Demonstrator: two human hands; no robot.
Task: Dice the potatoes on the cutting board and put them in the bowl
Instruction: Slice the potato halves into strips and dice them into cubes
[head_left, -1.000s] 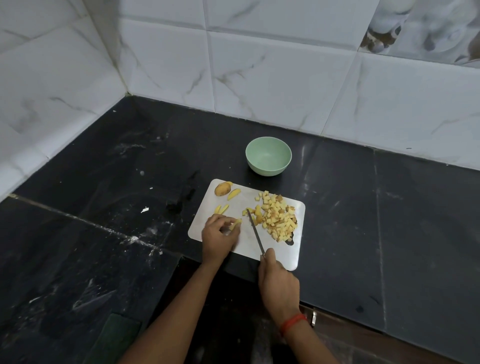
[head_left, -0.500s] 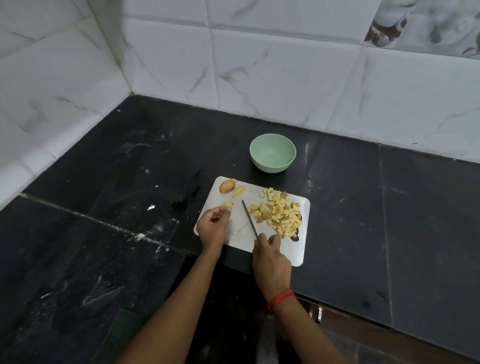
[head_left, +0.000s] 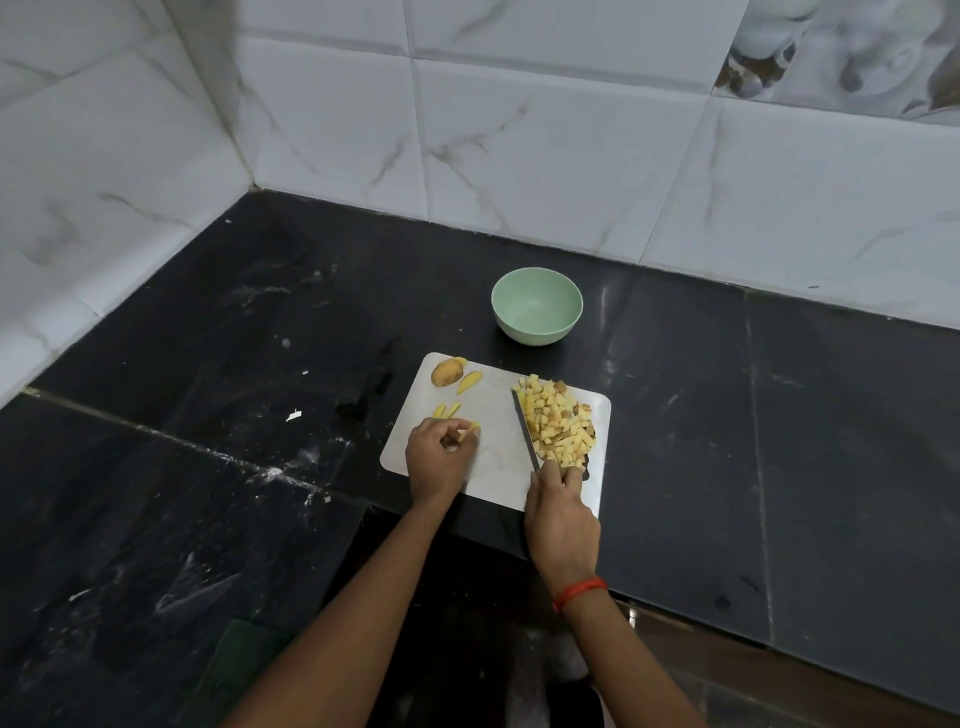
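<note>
A white cutting board (head_left: 496, 410) lies on the black counter. A heap of diced potato (head_left: 558, 423) covers its right side. My right hand (head_left: 558, 506) grips a knife (head_left: 524, 434) whose blade lies against the heap's left edge. My left hand (head_left: 439, 460) pinches a few potato strips (head_left: 467, 434) near the board's left edge. More strips (head_left: 448, 410), a potato slice (head_left: 469, 383) and an unpeeled potato piece (head_left: 447, 371) lie at the board's far left corner. The pale green bowl (head_left: 536, 305) stands empty just beyond the board.
White marble-pattern wall tiles (head_left: 519, 130) rise behind and to the left of the counter (head_left: 208, 364). The counter's front edge runs just under the board's near side. A dark green object (head_left: 244, 660) lies low at the left.
The knife blade has swung right from the board's middle up against the diced heap. My left hand has drawn the strips back toward the board's left edge.
</note>
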